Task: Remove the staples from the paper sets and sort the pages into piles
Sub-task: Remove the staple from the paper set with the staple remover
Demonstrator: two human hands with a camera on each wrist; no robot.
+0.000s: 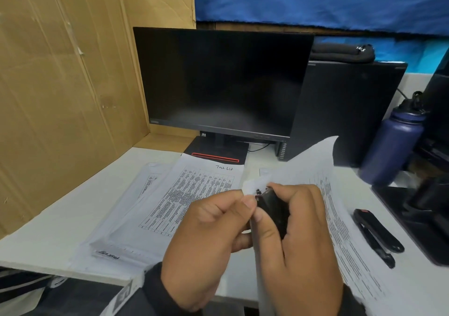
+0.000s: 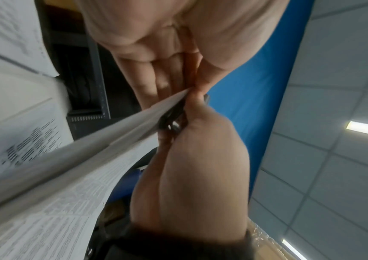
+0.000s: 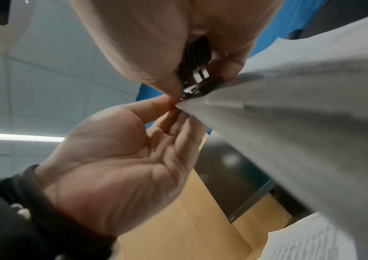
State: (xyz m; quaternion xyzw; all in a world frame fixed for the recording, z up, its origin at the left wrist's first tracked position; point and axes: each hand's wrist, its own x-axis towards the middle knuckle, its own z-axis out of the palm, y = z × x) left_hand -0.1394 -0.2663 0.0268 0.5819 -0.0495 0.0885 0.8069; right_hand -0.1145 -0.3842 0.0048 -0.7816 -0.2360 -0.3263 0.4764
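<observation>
To the left of the fingers, cardboard sheeting is seen standing along the table edge. A pile of pages lies flat on the table just left of the left hand, and a printed sheet with a table of text (a handwritten note at its top) lies on that pile, beyond the left knuckles. Behind it a dark monitor stands on its base.

The left hand is raised above the table, its thumb and forefinger closed in a pinch on the near corner of a stapled paper set; the other fingers are seen loosely extended below the sheet in the right wrist view. Touching those fingertips, a black staple remover is gripped in the right hand, whose fingers are curled around its body. Its metal jaws are set at the pinched corner of the paper set (whether a staple is caught cannot be told). The paper set is held tilted, rising away to the right of the right hand and draping down over the table edge.

Right of the right hand, a black stapler with a red mark lies on the table. Further right and back, a dark blue water bottle stands beside a black computer tower.
</observation>
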